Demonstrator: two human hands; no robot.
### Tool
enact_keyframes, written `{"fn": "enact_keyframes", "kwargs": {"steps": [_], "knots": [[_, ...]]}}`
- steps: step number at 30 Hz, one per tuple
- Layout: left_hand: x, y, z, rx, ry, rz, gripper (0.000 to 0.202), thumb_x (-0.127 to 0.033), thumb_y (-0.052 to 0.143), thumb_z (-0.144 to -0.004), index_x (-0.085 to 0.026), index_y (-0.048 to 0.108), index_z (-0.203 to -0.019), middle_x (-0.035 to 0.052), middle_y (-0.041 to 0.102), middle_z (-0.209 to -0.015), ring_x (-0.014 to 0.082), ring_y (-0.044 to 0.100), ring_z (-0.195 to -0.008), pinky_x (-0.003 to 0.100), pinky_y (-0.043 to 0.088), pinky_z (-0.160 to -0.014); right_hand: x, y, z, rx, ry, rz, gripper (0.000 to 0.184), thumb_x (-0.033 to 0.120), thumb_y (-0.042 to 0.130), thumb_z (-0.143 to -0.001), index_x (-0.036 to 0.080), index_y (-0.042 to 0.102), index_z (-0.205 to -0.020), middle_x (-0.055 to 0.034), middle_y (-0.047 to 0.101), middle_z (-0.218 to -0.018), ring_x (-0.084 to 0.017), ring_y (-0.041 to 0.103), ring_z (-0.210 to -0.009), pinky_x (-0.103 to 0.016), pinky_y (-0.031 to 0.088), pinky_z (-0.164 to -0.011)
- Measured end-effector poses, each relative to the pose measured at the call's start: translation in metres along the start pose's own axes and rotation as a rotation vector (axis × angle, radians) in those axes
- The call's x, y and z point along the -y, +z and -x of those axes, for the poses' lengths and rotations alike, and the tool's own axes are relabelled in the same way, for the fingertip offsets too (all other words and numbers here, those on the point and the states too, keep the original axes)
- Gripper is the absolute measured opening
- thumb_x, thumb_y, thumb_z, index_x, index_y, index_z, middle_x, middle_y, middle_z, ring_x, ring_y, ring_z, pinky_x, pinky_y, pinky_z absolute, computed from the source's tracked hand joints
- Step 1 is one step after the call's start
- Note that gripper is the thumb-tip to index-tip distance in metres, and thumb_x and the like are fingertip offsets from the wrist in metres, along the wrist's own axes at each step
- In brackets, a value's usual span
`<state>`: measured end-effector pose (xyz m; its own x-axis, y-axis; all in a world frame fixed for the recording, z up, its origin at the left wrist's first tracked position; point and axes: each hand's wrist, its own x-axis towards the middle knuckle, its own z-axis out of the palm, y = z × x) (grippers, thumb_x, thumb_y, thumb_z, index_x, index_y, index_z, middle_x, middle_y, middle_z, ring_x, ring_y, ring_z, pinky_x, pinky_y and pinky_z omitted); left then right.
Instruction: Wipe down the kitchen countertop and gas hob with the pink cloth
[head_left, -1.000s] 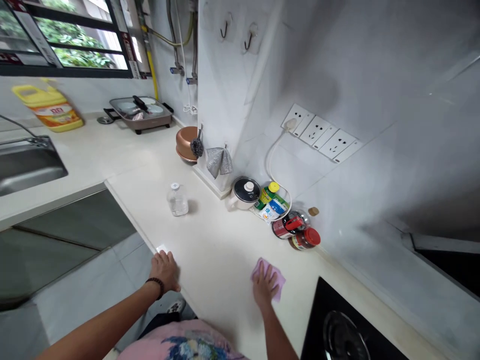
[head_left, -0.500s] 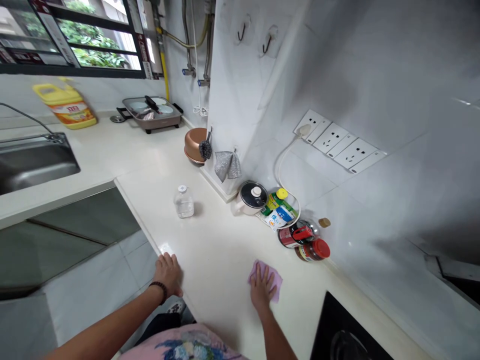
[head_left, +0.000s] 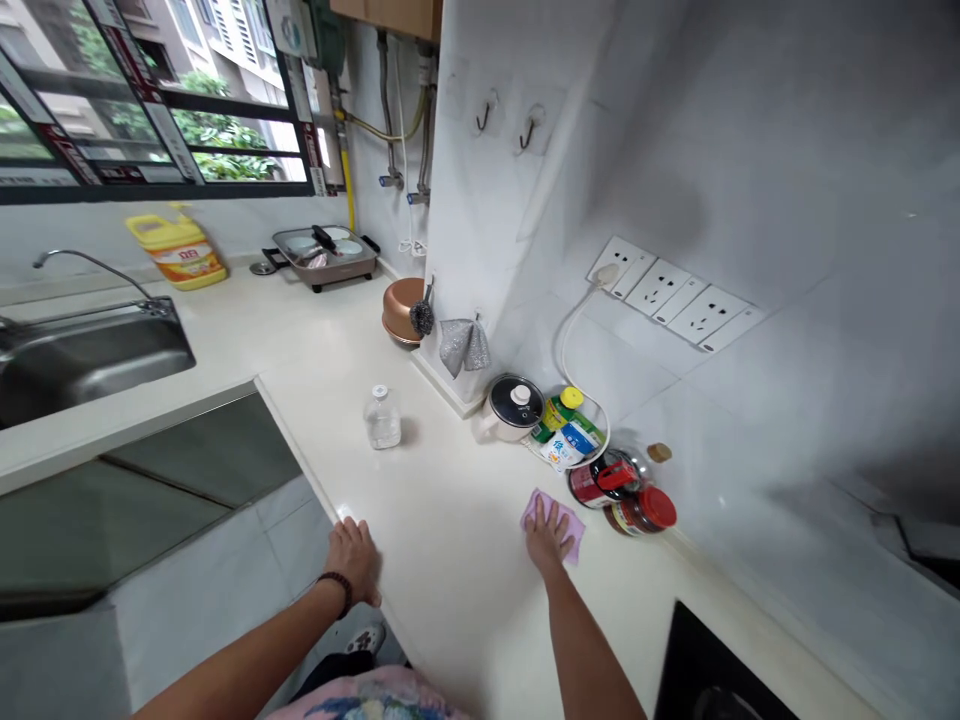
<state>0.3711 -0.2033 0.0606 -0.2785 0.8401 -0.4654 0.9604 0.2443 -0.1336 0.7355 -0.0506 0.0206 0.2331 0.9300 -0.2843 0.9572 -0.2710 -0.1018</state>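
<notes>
A pink cloth [head_left: 573,545] lies flat on the white countertop [head_left: 442,560], and my right hand [head_left: 547,533] presses down on it with fingers spread. Part of the cloth is hidden beneath that hand. Over at the counter's front edge, my left hand [head_left: 354,560] leans with its fingers curled over the rim. Ahead of the left hand stands a clear bottle [head_left: 383,424] with a white cap, upright and apart from both hands. Just beyond the cloth, close to the wall, is a jar with a red lid [head_left: 640,512].
A white pot with a dark lid [head_left: 516,405], bagged seasonings [head_left: 574,443] and a red-labelled jar [head_left: 596,482] line the wall. A cable runs from the socket panel [head_left: 667,292]. The black cooktop [head_left: 705,670] is lower right, the sink [head_left: 97,355] at left.
My right hand and the cloth have slid forward, closer to the jars. My left hand stays at the counter edge. The view has tilted up slightly.
</notes>
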Motion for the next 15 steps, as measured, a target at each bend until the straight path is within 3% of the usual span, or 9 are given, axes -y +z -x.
{"fn": "enact_keyframes", "kwargs": {"steps": [5,9,13,15], "knots": [[0.001,-0.004,0.002,-0.010,0.015,-0.017,0.132,-0.056,0.087,-0.035,0.004,0.050,-0.145,0.0436,0.044,-0.147,0.0574,0.041,-0.137,0.057,0.028,-0.108,0.000,0.026,0.084,-0.031,-0.059,0.132,0.056,0.046,0.025,-0.106,0.038,0.030,-0.161,-0.0047,0.018,-0.173,-0.034,0.011,-0.159,-0.068,0.019,-0.121],[0.002,-0.008,0.005,-0.038,0.051,-0.045,0.125,-0.058,0.084,-0.039,0.004,0.052,-0.143,0.0422,0.049,-0.143,0.0570,0.045,-0.132,0.056,0.029,-0.105,-0.015,0.058,0.160,-0.057,-0.126,0.207,0.057,0.045,0.028,-0.103,0.040,0.032,-0.160,-0.0007,0.022,-0.172,-0.033,0.015,-0.159,-0.069,0.018,-0.123],[0.003,-0.009,0.006,-0.033,0.069,-0.020,0.116,-0.054,0.083,-0.041,0.004,0.057,-0.138,0.0426,0.052,-0.138,0.0596,0.044,-0.131,0.059,0.030,-0.103,-0.040,0.098,0.228,-0.089,-0.166,0.181,0.057,0.059,0.027,-0.097,0.053,0.039,-0.153,0.0104,0.033,-0.165,-0.031,0.025,-0.156,-0.067,0.025,-0.124],[0.003,-0.009,0.005,-0.019,0.077,0.003,0.117,-0.053,0.084,-0.041,0.005,0.057,-0.138,0.0441,0.050,-0.139,0.0620,0.041,-0.134,0.061,0.029,-0.104,-0.051,0.113,0.252,-0.117,-0.142,0.140,0.055,0.064,0.030,-0.093,0.060,0.045,-0.146,0.0114,0.041,-0.159,-0.032,0.033,-0.152,-0.067,0.030,-0.123]]}}
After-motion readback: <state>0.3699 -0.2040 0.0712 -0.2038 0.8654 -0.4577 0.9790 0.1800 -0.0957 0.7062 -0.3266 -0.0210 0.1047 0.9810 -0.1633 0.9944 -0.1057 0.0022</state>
